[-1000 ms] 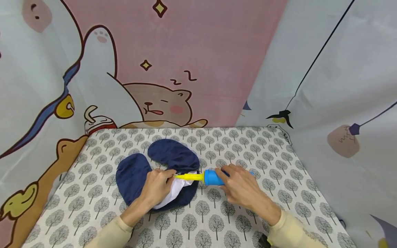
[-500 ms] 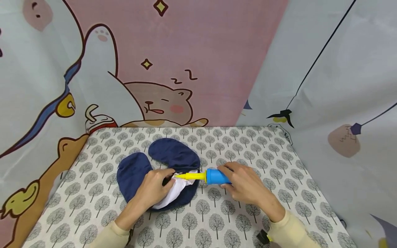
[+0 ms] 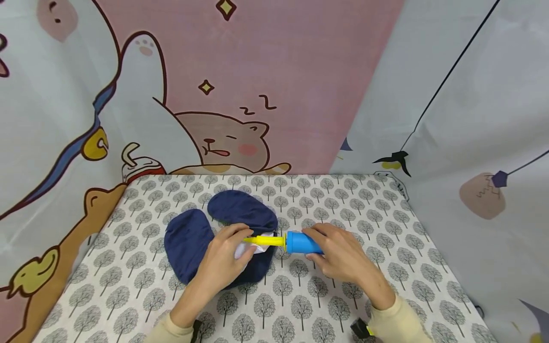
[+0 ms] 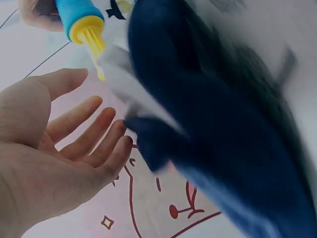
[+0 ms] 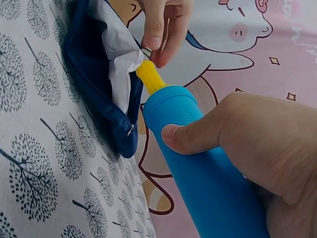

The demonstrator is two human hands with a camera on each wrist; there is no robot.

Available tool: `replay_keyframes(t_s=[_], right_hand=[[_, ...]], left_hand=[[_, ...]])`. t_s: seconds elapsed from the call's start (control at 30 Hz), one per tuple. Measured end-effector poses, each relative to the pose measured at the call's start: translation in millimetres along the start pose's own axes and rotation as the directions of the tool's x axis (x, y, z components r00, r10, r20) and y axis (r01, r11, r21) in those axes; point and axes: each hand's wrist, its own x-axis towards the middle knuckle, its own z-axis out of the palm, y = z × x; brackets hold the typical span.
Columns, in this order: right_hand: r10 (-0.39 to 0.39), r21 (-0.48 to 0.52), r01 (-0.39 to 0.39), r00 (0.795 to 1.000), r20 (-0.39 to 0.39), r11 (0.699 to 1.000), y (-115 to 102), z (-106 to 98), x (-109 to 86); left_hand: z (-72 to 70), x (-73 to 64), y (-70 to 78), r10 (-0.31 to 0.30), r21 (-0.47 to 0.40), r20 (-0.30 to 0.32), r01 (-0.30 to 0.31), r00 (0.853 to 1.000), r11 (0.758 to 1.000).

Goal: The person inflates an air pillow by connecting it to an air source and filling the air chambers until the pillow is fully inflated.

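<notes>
A navy, U-shaped neck pillow [image 3: 186,245] lies limp on the table, white inner lining [image 5: 121,52] bulging from its opening. My right hand [image 3: 340,252] grips the blue barrel of a hand pump [image 3: 300,242], thumb along its side. Its yellow nozzle [image 3: 268,240] points left, its tip right at the white lining. Around that tip is my left hand [image 3: 225,255], thumb and fingers apart and loosely bent. In the left wrist view the left fingers [image 4: 94,136] hold nothing, their tips close to the lining. Where the tip meets the lining is partly hidden.
A tree-print cloth [image 3: 364,214] covers the table. Cartoon-printed curtains [image 3: 300,85] stand close behind and at both sides. A small black object [image 3: 361,328] is by the right sleeve.
My left fingers have come off the white lining and spread around the nozzle tip, the hand shifting slightly right. The right hand keeps its grip on the pump, nearly still.
</notes>
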Motion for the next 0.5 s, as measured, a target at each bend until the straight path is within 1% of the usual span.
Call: replay_keyframes(t_s=[0.23,0.27,0.4,0.5], right_hand=[[-0.004,0.015,0.004,0.999,-0.037,1.0,-5.1,-1.0,1.4],[-0.001,0.016,0.001,0.999,-0.042,1.0,-6.2,-1.0,1.9],[0.02,0.032,-0.018,0.998,-0.053,0.999,-10.4,-1.2,3.8],[0.029,0.041,-0.027,0.998,-0.057,0.999,-12.0,-0.7,5.2]], left_hand=[[11.6,8.2,18.3,0.015,-0.073,0.002,-0.015,1.0,0.997],[13.4,9.4,20.7,0.009,-0.081,0.007,-0.008,1.0,0.997],[19.0,12.9,28.6,-0.004,-0.097,0.019,0.006,1.0,0.995],[22.7,15.0,31.6,0.015,-0.103,0.016,-0.013,1.0,0.995]])
